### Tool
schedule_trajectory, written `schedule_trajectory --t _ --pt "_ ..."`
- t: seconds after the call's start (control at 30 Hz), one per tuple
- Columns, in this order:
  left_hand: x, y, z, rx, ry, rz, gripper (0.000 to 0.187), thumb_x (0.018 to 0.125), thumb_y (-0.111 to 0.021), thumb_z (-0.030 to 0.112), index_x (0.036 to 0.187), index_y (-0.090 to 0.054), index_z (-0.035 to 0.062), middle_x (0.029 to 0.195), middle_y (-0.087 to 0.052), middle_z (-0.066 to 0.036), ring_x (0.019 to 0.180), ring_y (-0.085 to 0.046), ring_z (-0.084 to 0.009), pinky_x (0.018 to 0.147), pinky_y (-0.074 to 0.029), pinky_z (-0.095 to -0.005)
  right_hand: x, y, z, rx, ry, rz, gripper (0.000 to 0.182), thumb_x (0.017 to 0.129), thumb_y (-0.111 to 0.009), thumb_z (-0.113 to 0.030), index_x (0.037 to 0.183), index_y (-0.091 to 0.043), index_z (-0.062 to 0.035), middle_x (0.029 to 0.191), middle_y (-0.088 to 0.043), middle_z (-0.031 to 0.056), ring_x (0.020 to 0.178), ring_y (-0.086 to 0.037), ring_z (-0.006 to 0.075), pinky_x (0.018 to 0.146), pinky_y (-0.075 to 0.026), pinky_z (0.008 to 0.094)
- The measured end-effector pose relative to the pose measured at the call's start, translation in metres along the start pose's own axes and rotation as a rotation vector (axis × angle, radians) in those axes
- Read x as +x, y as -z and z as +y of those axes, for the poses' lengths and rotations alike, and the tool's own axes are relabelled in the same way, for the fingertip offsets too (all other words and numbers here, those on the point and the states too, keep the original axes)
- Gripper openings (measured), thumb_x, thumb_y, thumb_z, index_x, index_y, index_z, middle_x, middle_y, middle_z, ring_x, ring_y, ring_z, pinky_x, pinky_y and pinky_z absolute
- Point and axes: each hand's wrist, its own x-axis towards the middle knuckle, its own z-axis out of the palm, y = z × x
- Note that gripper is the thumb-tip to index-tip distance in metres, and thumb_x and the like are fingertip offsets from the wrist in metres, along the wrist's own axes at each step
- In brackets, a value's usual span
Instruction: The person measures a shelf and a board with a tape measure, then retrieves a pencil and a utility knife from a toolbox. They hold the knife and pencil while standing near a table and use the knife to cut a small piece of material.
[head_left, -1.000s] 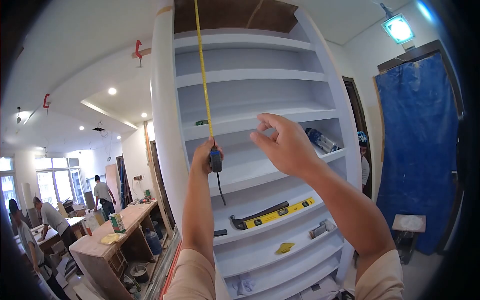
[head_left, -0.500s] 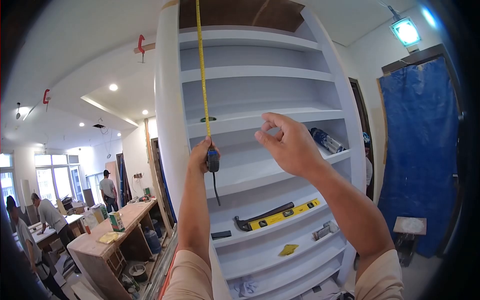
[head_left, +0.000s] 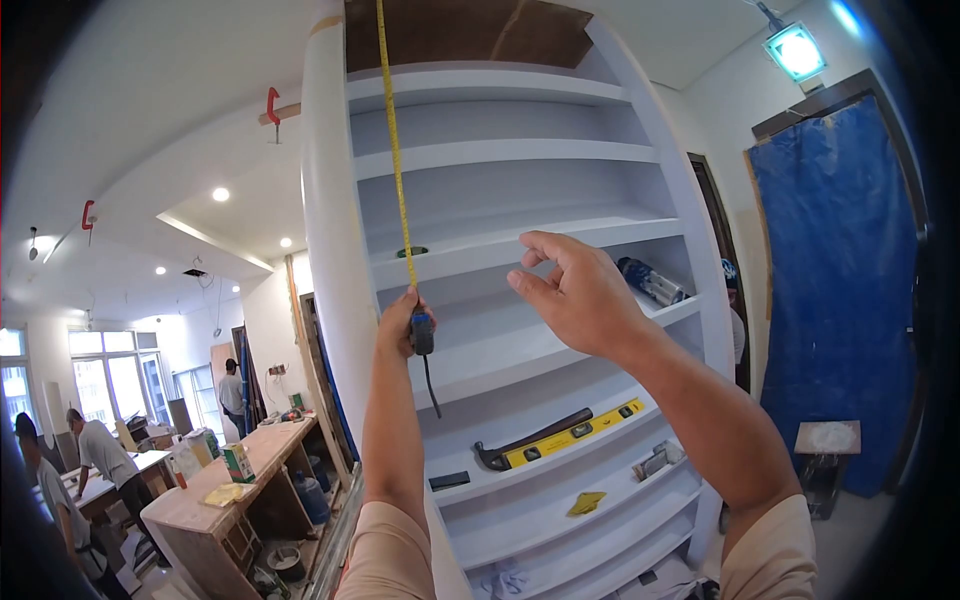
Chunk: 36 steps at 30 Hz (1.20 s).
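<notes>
My left hand (head_left: 400, 322) is wrapped round a tape measure (head_left: 422, 334), its black strap dangling below. The yellow blade (head_left: 394, 140) runs up from the case past the top of the view, in front of the white shelf unit (head_left: 520, 157). Raised before the middle shelves, my right hand (head_left: 580, 290) holds nothing; its fingers are curved, with thumb and forefinger apart. Below it, a hammer (head_left: 530, 438) and a yellow spirit level (head_left: 575, 432) lie on one shelf. To its right a dark blue and silver cylindrical object (head_left: 650, 282) rests on another.
A yellow item (head_left: 586, 503) and a small metal item (head_left: 658, 460) lie on a lower shelf. Left stands a wooden counter (head_left: 200, 510) bearing a green-and-white can (head_left: 238, 462). Several people are beyond it. A blue sheet (head_left: 835, 300) covers a doorway at right.
The view has shifted slightly, so the shelf unit sits a little lower and further left. My left hand keeps its hold on the tape measure; my right hand stays raised in nearly the same pose.
</notes>
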Motion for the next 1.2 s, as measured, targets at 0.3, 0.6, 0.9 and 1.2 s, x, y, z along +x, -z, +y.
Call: schedule_trajectory --t 0.3,0.6,0.9,1.2 --pt "0.009 0.001 -0.001 0.037 -0.011 -0.024 0.032 0.099 -0.044 0.035 0.084 -0.047 0.0066 0.065 -0.053 -0.01 0.053 -0.057 -0.0221 0.05 -0.05 -0.0359 0.0 0.005 0.005 -0.007 0.011 0.014 0.042 0.087 -0.064 -0.024 0.118 -0.055 0.0026 0.104 -0.063 0.0158 0.081 -0.063 0.0296 0.077 -0.048 0.0385" --pt "0.01 -0.003 0.0 0.076 -0.019 -0.014 0.035 0.1 -0.042 0.037 0.082 -0.049 0.0075 0.063 -0.055 -0.01 0.052 -0.057 -0.0235 0.048 -0.049 -0.0351 -0.001 0.008 0.01 -0.014 0.005 0.023 0.042 0.087 -0.063 -0.025 0.118 -0.055 0.0028 0.104 -0.064 0.0155 0.08 -0.063 0.0285 0.078 -0.048 0.0387" --pt "0.005 -0.006 0.003 0.097 -0.029 -0.021 0.035 0.099 -0.044 0.038 0.081 -0.05 0.008 0.064 -0.055 -0.009 0.053 -0.057 -0.0235 0.049 -0.05 -0.0355 -0.003 0.013 0.012 -0.011 0.003 0.022 0.042 0.088 -0.063 -0.025 0.118 -0.055 0.0027 0.105 -0.063 0.0151 0.08 -0.063 0.0277 0.077 -0.048 0.0383" --pt "0.004 -0.006 0.005 0.114 -0.024 0.003 0.034 0.098 -0.047 0.038 0.082 -0.05 0.008 0.066 -0.056 -0.009 0.056 -0.059 -0.0238 0.051 -0.051 -0.037 -0.005 0.017 0.01 -0.02 0.003 0.013 0.042 0.088 -0.062 -0.024 0.118 -0.055 0.0029 0.104 -0.063 0.0151 0.079 -0.062 0.027 0.077 -0.047 0.0384"
